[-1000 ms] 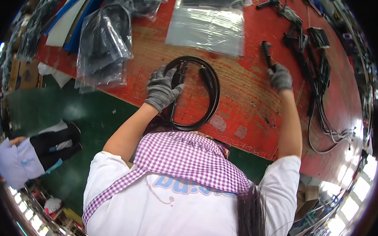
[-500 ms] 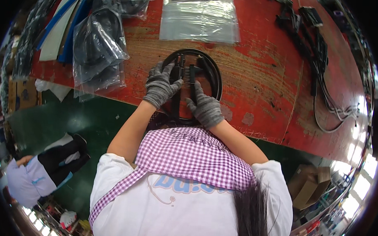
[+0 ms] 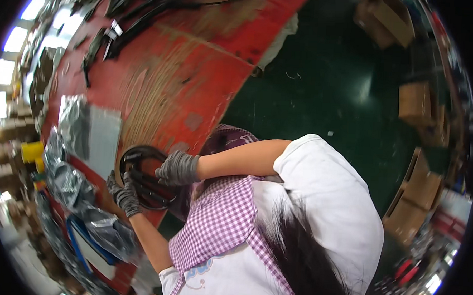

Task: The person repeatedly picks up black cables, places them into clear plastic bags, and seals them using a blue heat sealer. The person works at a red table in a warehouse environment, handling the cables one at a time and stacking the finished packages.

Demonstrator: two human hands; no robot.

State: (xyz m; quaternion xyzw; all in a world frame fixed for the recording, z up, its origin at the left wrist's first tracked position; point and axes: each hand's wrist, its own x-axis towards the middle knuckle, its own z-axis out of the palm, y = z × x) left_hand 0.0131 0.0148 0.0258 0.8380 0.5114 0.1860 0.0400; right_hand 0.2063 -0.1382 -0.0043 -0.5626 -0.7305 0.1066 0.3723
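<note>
A round black ring-shaped thing (image 3: 141, 153) with dark bars across its inside lies at the red table's edge, against my front. My left hand (image 3: 124, 196), in a grey knitted glove, grips its rim on the left side, thumb and fingers either side of it. On its right side is my right hand (image 3: 178, 168), also gloved in grey. Those fingers are curled in over the ring's near part; what they hold is hidden.
Clear plastic bags (image 3: 104, 128) lie beyond the ring. More bagged black parts (image 3: 74, 185) and blue-edged folders (image 3: 87, 241) are to the left. Black parts with cables (image 3: 142, 17) occupy the far end. Cardboard boxes (image 3: 420, 105) stand on the green floor.
The view has swung to the right, so the table now slants and more floor shows. Both hands stay at the black ring; the right fingers are now curled.
</note>
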